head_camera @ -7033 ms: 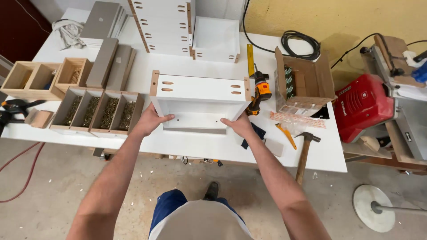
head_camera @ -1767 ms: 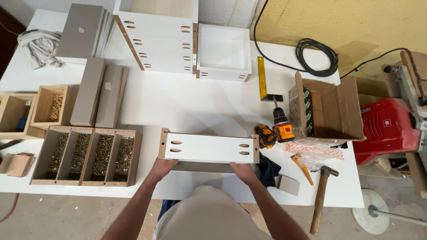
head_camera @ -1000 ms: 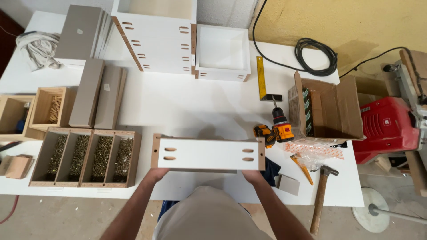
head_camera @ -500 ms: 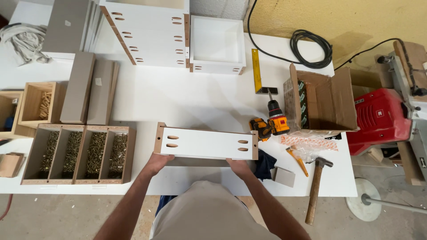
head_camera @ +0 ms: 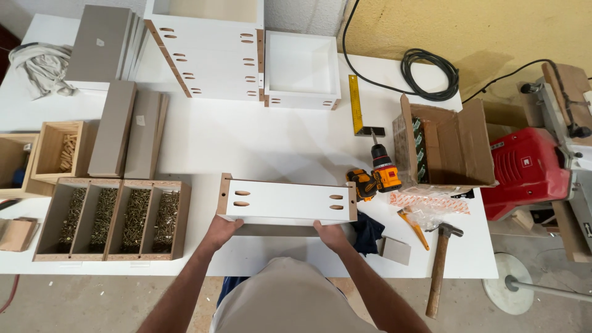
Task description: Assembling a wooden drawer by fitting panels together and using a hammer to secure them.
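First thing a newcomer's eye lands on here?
Probably the white drawer box at the near edge of the white table, gripped by the left hand and right hand, its slotted panel facing up. Next, the orange cordless drill just right of it, then the red machine beyond the table's right end.

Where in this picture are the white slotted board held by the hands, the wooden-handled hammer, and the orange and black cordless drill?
white slotted board (head_camera: 287, 201), head view, middle of its white face.
wooden-handled hammer (head_camera: 438, 271), head view, on the handle.
orange and black cordless drill (head_camera: 376, 176), head view, on its body.
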